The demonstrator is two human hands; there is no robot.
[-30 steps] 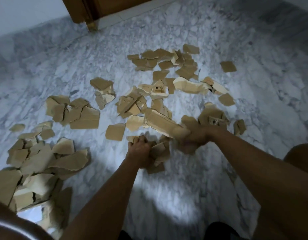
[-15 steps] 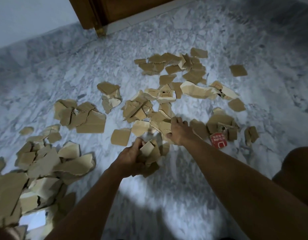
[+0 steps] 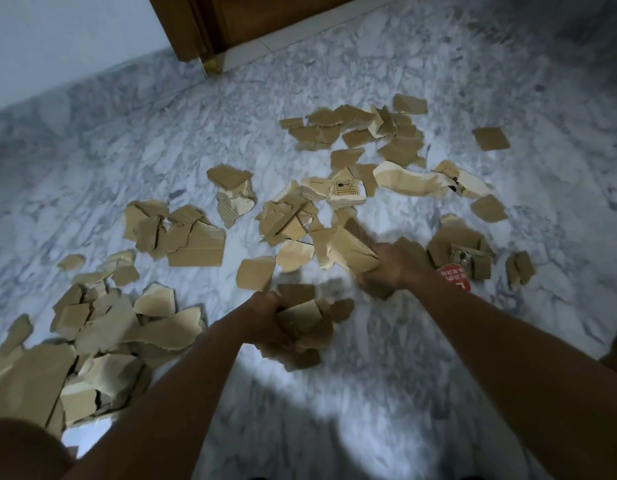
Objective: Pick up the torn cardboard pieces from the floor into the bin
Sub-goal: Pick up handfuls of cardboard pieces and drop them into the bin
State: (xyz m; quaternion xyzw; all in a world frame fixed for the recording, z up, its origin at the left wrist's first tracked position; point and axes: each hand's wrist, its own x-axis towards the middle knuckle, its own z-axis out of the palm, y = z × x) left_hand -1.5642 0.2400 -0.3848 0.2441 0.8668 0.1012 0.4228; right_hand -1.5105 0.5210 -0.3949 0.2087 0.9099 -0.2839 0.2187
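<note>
Torn brown cardboard pieces (image 3: 192, 237) lie scattered over the marble floor (image 3: 386, 393). My left hand (image 3: 265, 320) is closed around a bunch of cardboard pieces (image 3: 305, 327) just above the floor at centre. My right hand (image 3: 390, 268) grips a larger tan cardboard piece (image 3: 348, 251) to the right of it. A big heap of pieces (image 3: 92, 341) fills the lower left. No bin is in view.
A wooden door and frame (image 3: 210, 32) stand at the top, beside a pale wall (image 3: 57, 36). A red printed scrap (image 3: 456, 277) lies by my right wrist. More pieces spread toward the upper right (image 3: 490, 138). My knees show at the bottom left and right edges.
My right hand has closed on a larger cardboard piece and lifted it from the pile. My left hand keeps its bunch and has shifted slightly toward me.
</note>
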